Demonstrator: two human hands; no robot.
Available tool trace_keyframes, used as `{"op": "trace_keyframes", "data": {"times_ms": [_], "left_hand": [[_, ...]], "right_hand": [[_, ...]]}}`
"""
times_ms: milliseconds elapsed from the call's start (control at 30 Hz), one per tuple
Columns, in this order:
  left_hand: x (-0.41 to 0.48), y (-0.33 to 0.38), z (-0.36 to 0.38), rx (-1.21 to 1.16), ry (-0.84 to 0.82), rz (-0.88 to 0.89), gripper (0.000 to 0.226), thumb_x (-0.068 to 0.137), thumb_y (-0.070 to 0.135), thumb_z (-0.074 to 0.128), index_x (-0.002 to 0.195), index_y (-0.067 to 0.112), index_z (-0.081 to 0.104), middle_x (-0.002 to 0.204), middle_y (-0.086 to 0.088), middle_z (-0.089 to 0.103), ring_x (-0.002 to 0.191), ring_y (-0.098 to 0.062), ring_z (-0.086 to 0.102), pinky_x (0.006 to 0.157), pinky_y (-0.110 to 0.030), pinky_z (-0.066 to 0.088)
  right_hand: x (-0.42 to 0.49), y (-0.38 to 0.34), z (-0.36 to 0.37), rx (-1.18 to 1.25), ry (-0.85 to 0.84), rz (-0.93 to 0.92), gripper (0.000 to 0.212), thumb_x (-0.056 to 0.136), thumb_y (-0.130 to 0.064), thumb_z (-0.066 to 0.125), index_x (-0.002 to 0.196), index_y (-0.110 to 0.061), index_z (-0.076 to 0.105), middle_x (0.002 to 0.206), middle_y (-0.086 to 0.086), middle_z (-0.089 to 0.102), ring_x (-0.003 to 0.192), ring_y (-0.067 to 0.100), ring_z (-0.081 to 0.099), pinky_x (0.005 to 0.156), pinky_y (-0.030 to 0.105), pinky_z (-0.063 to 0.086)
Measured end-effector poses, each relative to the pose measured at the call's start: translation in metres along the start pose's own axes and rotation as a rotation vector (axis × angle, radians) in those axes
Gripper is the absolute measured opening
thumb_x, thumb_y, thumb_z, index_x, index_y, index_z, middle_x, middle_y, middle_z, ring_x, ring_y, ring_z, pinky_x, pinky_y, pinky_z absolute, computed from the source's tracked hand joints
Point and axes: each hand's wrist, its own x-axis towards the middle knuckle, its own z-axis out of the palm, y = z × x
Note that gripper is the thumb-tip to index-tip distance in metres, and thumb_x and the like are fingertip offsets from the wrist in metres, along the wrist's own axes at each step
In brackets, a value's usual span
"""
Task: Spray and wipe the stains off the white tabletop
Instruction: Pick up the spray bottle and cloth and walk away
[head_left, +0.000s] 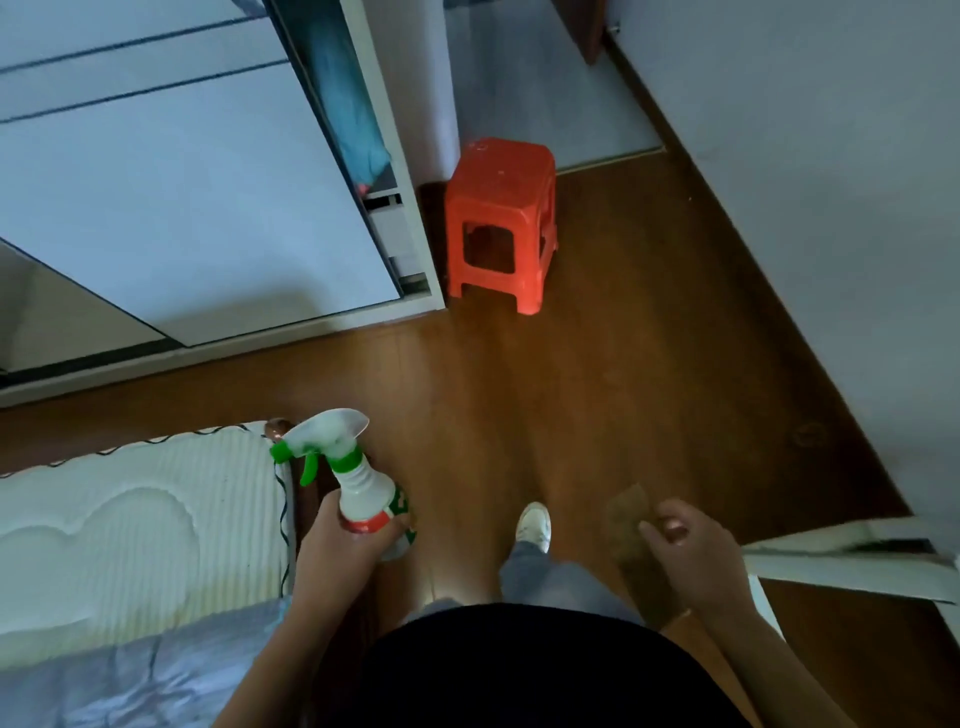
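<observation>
We look down on a person standing on a brown wooden floor (597, 364), both bare hands held out in front of a dark top; the left hand (340, 545) is wrapped around the lower body of a white spray bottle (358, 488), fingers curled tight on it, and the bottle stands roughly upright with its green-collared head at the top and the nozzle and green trigger pointing to the left, toward the corner of a white quilted mattress (140, 525) that lies just beside it; the right hand (685, 545) pinches a brownish cloth (631, 525) between thumb and fingers — the cloth shows above the hand and hangs down below it, blurred enough that we cannot tell its texture; one white shoe (534, 526) and a grey-blue trouser leg show between the two hands. Farther off, a red plastic stool (498, 218) stands on the floor, close beside the corner of a white wardrobe (208, 208) whose sliding doors fill the upper left, with something blue hanging in the narrow opening at its edge; a pale wall (831, 208) runs down the right side. At the right edge, just beyond the right hand, a white flat-edged piece of furniture (841, 566) juts into view — whether this is the white tabletop we cannot tell, and no stains are visible on it from here; the bottle and cloth are both held in the air over the floor, apart from that surface.
</observation>
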Motion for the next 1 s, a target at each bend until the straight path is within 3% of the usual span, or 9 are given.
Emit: {"op": "trace_keyframes", "data": {"times_ms": [100, 167, 300, 400, 567, 667, 767, 933, 1000], "left_hand": [[0.035, 0.023, -0.012, 0.013, 0.043, 0.008, 0.063, 0.077, 0.039, 0.088, 0.129, 0.027, 0.054, 0.112, 0.009, 0.07, 0.099, -0.01, 0.067, 0.081, -0.031, 0.052], [0.059, 0.034, -0.019, 0.04, 0.063, -0.002, 0.064, 0.077, 0.04, 0.088, 0.13, 0.026, 0.054, 0.114, 0.006, 0.07, 0.1, -0.012, 0.067, 0.084, -0.036, 0.053], [0.113, 0.071, -0.027, 0.037, 0.105, -0.036, 0.061, 0.078, 0.036, 0.088, 0.126, 0.024, 0.054, 0.114, 0.001, 0.068, 0.103, -0.023, 0.067, 0.091, -0.043, 0.053], [0.162, 0.096, -0.028, 0.015, 0.102, -0.048, 0.065, 0.078, 0.038, 0.088, 0.131, 0.021, 0.054, 0.116, 0.0, 0.068, 0.104, -0.024, 0.067, 0.093, -0.047, 0.055], [0.26, 0.151, -0.017, 0.0, 0.033, -0.022, 0.062, 0.077, 0.033, 0.09, 0.127, 0.022, 0.056, 0.109, 0.003, 0.071, 0.098, -0.019, 0.069, 0.084, -0.042, 0.055], [0.316, 0.194, -0.006, 0.065, -0.034, 0.027, 0.061, 0.073, 0.037, 0.092, 0.122, 0.023, 0.058, 0.104, 0.006, 0.071, 0.093, -0.017, 0.068, 0.086, -0.046, 0.058], [0.366, 0.242, 0.007, 0.126, -0.126, 0.109, 0.066, 0.07, 0.037, 0.093, 0.123, 0.021, 0.058, 0.105, 0.005, 0.07, 0.094, -0.015, 0.067, 0.084, -0.04, 0.057], [0.436, 0.305, 0.028, 0.217, -0.218, 0.2, 0.075, 0.064, 0.053, 0.092, 0.125, 0.029, 0.056, 0.111, 0.008, 0.071, 0.1, -0.017, 0.069, 0.09, -0.043, 0.059], [0.463, 0.323, 0.035, 0.214, -0.213, 0.206, 0.078, 0.06, 0.061, 0.09, 0.123, 0.031, 0.056, 0.11, 0.009, 0.072, 0.099, -0.016, 0.07, 0.088, -0.046, 0.061]], "right_hand": [[0.057, -0.052, -0.014, -0.046, -0.02, -0.152, 0.011, 0.097, -0.038, 0.062, 0.105, -0.031, 0.059, 0.091, -0.017, 0.064, 0.085, 0.003, 0.061, 0.08, 0.027, 0.05], [0.089, -0.091, -0.024, -0.051, -0.031, -0.249, 0.009, 0.096, -0.038, 0.062, 0.103, -0.031, 0.062, 0.089, -0.017, 0.063, 0.082, -0.002, 0.059, 0.072, 0.02, 0.045], [0.144, -0.165, -0.044, -0.013, -0.022, -0.336, 0.006, 0.096, -0.036, 0.063, 0.099, -0.031, 0.063, 0.088, -0.015, 0.066, 0.082, 0.001, 0.061, 0.074, 0.024, 0.052], [0.185, -0.201, -0.052, -0.012, 0.007, -0.367, 0.007, 0.097, -0.037, 0.063, 0.1, -0.031, 0.062, 0.089, -0.016, 0.065, 0.084, 0.0, 0.061, 0.069, 0.016, 0.044], [0.25, -0.227, -0.076, -0.048, 0.009, -0.231, 0.01, 0.097, -0.04, 0.063, 0.104, -0.035, 0.058, 0.095, -0.017, 0.063, 0.088, 0.001, 0.061, 0.081, 0.024, 0.052], [0.275, -0.229, -0.091, -0.028, 0.089, -0.096, 0.011, 0.096, -0.041, 0.063, 0.103, -0.035, 0.059, 0.09, -0.018, 0.065, 0.082, -0.001, 0.061, 0.072, 0.022, 0.05], [0.292, -0.233, -0.105, -0.018, 0.199, 0.017, 0.009, 0.097, -0.042, 0.062, 0.1, -0.037, 0.055, 0.089, -0.019, 0.065, 0.079, -0.005, 0.058, 0.065, 0.017, 0.042], [0.331, -0.235, -0.125, 0.002, 0.313, 0.154, 0.021, 0.094, -0.045, 0.064, 0.109, -0.03, 0.063, 0.088, -0.016, 0.067, 0.079, 0.005, 0.064, 0.073, 0.031, 0.056], [0.357, -0.242, -0.134, -0.007, 0.312, 0.175, 0.026, 0.094, -0.043, 0.065, 0.114, -0.026, 0.065, 0.093, -0.011, 0.068, 0.082, 0.01, 0.064, 0.074, 0.032, 0.055]]}}
